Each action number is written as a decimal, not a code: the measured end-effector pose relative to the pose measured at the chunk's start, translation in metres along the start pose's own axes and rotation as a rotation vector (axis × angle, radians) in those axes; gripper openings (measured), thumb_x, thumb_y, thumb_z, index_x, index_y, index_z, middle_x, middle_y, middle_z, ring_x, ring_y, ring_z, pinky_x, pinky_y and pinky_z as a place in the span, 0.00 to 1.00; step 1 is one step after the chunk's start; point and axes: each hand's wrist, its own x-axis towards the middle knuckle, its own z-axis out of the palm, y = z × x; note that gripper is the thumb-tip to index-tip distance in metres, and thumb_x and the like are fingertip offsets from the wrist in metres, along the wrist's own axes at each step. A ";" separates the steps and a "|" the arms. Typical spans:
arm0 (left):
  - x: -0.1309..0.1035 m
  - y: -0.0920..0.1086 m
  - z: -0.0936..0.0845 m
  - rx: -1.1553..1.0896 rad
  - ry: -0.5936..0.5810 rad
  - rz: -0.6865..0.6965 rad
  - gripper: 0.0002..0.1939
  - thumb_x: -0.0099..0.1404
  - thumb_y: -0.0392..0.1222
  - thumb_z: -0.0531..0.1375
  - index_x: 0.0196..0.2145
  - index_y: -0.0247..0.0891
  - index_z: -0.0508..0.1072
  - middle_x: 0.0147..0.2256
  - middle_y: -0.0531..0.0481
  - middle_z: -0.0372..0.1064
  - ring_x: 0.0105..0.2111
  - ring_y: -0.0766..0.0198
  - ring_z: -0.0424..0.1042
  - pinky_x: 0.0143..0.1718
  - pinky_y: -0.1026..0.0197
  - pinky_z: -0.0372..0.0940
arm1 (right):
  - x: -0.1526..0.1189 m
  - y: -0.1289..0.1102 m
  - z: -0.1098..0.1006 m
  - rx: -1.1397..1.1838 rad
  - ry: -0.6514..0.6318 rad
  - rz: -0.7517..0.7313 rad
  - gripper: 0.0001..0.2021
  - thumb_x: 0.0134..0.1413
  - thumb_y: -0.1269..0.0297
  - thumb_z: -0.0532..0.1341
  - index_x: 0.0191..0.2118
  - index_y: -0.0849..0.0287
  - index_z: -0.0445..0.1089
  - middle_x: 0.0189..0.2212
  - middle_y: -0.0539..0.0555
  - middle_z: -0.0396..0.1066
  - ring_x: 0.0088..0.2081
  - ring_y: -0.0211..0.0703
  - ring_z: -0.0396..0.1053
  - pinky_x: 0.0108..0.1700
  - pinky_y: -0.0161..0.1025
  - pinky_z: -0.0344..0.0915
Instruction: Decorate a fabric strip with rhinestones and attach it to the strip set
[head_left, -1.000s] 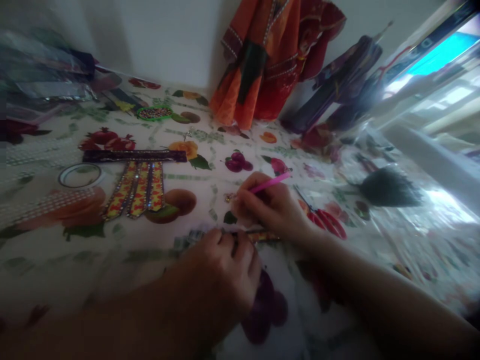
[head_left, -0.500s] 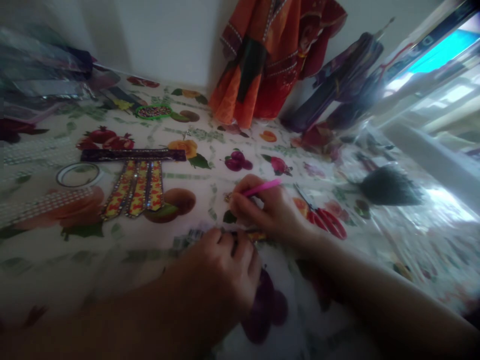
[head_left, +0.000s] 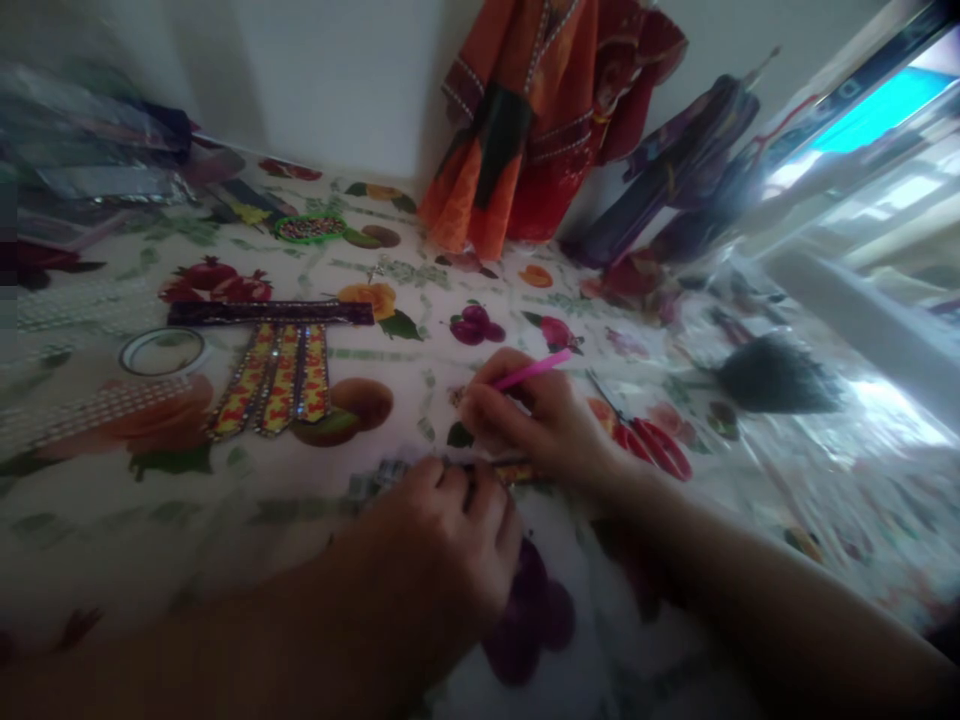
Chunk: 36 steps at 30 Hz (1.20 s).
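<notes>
My working area on the fruit-patterned desk (head_left: 409,415), well in from its far edge along the wall. My right hand (head_left: 532,415) pinches a slim pink stick (head_left: 534,370) between thumb and forefinger, pen-fashion; its lower tip is hidden by my fingers, beside a small cluster of bits (head_left: 456,396). My left hand (head_left: 454,530) rests nearer me, fingers bent over a patterned strip (head_left: 517,474). I cannot tell whether its fingertips pinch the strip or only press it; the strip shows between my two hands. Towards the desk's right edge lie red-handled scissors (head_left: 652,445), just beside my right wrist; towards its left edge, a dark band (head_left: 270,314) bears three hanging strips.

For good working, I judge, the grip on the stick should be light and low, the wrist steadied on the desk, and the strip kept flat, with its decorated face uncovered. A careless sweep could scatter the small bits, and dim light favours slow, separate touches.
</notes>
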 end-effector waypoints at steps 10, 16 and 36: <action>0.001 0.000 0.001 0.002 0.029 -0.008 0.09 0.60 0.33 0.59 0.37 0.32 0.77 0.36 0.38 0.76 0.27 0.53 0.71 0.24 0.54 0.63 | 0.000 -0.002 0.000 -0.087 -0.017 -0.037 0.07 0.65 0.63 0.57 0.35 0.58 0.66 0.27 0.49 0.71 0.26 0.33 0.65 0.29 0.33 0.63; 0.001 0.000 0.002 -0.005 0.028 -0.021 0.09 0.60 0.34 0.59 0.37 0.32 0.78 0.36 0.38 0.77 0.27 0.54 0.71 0.25 0.54 0.63 | 0.000 -0.005 0.001 -0.145 -0.007 -0.079 0.07 0.64 0.63 0.57 0.35 0.59 0.67 0.27 0.49 0.70 0.27 0.34 0.65 0.29 0.33 0.62; 0.002 0.000 -0.001 -0.012 -0.011 0.003 0.10 0.61 0.33 0.58 0.39 0.31 0.78 0.38 0.36 0.77 0.26 0.54 0.71 0.24 0.55 0.63 | 0.000 -0.002 0.001 -0.110 -0.004 -0.061 0.07 0.65 0.63 0.57 0.35 0.59 0.67 0.27 0.49 0.71 0.27 0.35 0.66 0.30 0.34 0.63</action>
